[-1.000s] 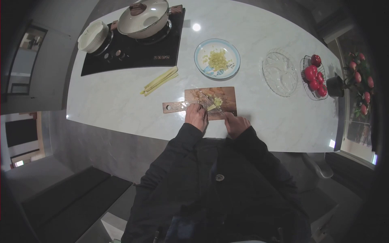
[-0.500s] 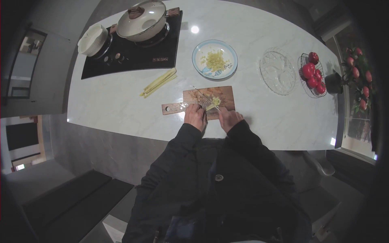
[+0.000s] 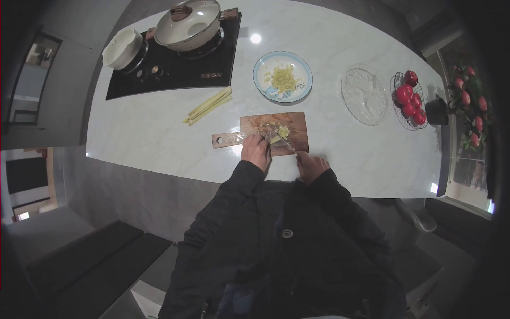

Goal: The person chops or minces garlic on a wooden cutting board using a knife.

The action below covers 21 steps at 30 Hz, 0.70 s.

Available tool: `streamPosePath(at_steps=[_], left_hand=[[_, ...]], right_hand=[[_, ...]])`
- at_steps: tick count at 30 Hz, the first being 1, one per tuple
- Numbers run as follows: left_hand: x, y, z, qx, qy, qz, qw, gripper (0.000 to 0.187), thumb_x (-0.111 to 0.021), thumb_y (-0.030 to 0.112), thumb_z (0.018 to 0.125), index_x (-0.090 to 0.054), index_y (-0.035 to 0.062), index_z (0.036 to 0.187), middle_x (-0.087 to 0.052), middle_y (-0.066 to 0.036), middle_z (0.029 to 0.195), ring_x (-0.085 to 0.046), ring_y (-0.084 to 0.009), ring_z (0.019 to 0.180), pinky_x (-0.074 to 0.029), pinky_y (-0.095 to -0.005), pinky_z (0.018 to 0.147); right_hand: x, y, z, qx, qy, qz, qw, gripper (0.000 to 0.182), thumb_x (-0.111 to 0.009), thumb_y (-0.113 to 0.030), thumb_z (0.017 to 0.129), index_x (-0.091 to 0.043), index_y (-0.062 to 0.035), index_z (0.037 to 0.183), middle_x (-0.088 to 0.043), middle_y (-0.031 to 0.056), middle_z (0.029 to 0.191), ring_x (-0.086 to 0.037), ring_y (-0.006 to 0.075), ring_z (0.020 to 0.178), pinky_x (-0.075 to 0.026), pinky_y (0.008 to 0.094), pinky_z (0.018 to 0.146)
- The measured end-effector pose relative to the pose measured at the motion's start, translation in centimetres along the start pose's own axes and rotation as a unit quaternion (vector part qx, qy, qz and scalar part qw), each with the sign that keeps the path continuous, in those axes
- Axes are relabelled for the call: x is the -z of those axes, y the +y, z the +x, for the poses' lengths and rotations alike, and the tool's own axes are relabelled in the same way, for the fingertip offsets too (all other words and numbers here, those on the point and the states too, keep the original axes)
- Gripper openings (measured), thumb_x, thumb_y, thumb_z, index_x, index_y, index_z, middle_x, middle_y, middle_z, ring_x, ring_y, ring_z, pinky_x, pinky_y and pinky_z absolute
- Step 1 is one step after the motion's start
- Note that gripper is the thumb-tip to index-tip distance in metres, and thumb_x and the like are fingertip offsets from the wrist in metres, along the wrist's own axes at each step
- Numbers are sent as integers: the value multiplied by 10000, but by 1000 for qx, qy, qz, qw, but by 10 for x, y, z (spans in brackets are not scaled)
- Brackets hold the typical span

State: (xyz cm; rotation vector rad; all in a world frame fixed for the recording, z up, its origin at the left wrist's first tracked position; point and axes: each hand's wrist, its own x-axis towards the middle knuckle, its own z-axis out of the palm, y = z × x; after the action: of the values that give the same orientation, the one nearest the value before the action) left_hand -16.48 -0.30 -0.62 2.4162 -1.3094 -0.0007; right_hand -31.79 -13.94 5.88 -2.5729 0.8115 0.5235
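The left hand (image 3: 256, 151) presses down on a pale yellow stalk (image 3: 276, 139) to pin it to the cutting board (image 3: 289, 121). The right hand (image 3: 312, 166) is closed round a knife (image 3: 280, 137), its blade angled across the stalk beside the fingers. Cut bits (image 3: 284, 131) lie heaped just past the blade. Farther out on the table (image 3: 159, 138) wait spare stalks (image 3: 209, 106) and a plate (image 3: 305, 72) of diced pieces.
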Motion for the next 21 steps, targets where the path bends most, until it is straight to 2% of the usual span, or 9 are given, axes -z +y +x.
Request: streamPosePath(at_steps=[3, 6, 9, 12, 15, 18, 21], left_hand=[[5, 3, 2, 28, -53, 9, 998, 156, -693, 162, 851, -746, 33, 921, -644, -106, 907, -550, -243, 888, -475, -360, 802], [0, 2, -2, 43, -54, -11, 998, 158, -674, 159, 874, -749, 35, 938, -650, -109, 933, -557, -245, 896, -483, -364, 815], [-5, -1, -3, 12, 9, -42, 999, 91, -652, 54, 830, -736, 22, 838, -596, -113, 799, -534, -264, 799, -454, -381, 723], [-5, -3, -1, -9, 47, -54, 997, 71, -644, -10, 780, -706, 22, 769, -553, -114, 752, -523, -273, 767, -442, -379, 688], [1, 0, 1, -8, 26, -46, 999, 66, -652, 8, 789, -712, 17, 762, -557, -121, 750, -534, -280, 767, -450, -382, 689], [6, 1, 0, -18, 39, -45, 998, 103, -637, 19, 802, -692, 6, 716, -536, -130, 732, -532, -296, 730, -453, -405, 630], [6, 3, -2, -15, 17, -53, 998, 98, -648, 33, 819, -723, -17, 781, -573, -147, 767, -550, -308, 742, -466, -417, 622]], right_hand=[[8, -11, 9, -1, -15, 27, 1000, 210, -407, -273, 946, -494, -169, 1105, -641, 236, 822, -593, 513, 756, -458, 579, 672], [1, -20, 24, 44, 13, 4, 999, 215, -478, -195, 963, -536, -48, 1110, -677, 229, 819, -625, 483, 737, -495, 531, 653], [2, -27, 35, 87, 115, 6, 989, 151, -529, -202, 945, -545, -53, 921, -634, 197, 689, -610, 446, 605, -496, 510, 530], [8, -28, 39, 90, 94, 27, 991, 223, -475, -234, 955, -536, -44, 856, -628, 231, 696, -609, 466, 607, -475, 543, 525], [4, -23, 37, 83, 76, 11, 994, 243, -447, -255, 956, -546, -42, 897, -643, 242, 726, -624, 466, 629, -487, 547, 547], [3, -21, 29, 71, 57, 13, 996, 245, -417, -275, 964, -539, -62, 962, -641, 236, 726, -610, 472, 622, -470, 563, 556], [20, -27, 17, 30, -19, 13, 999, 284, -387, -290, 994, -542, -54, 1021, -667, 232, 818, -634, 441, 694, -503, 525, 632]])
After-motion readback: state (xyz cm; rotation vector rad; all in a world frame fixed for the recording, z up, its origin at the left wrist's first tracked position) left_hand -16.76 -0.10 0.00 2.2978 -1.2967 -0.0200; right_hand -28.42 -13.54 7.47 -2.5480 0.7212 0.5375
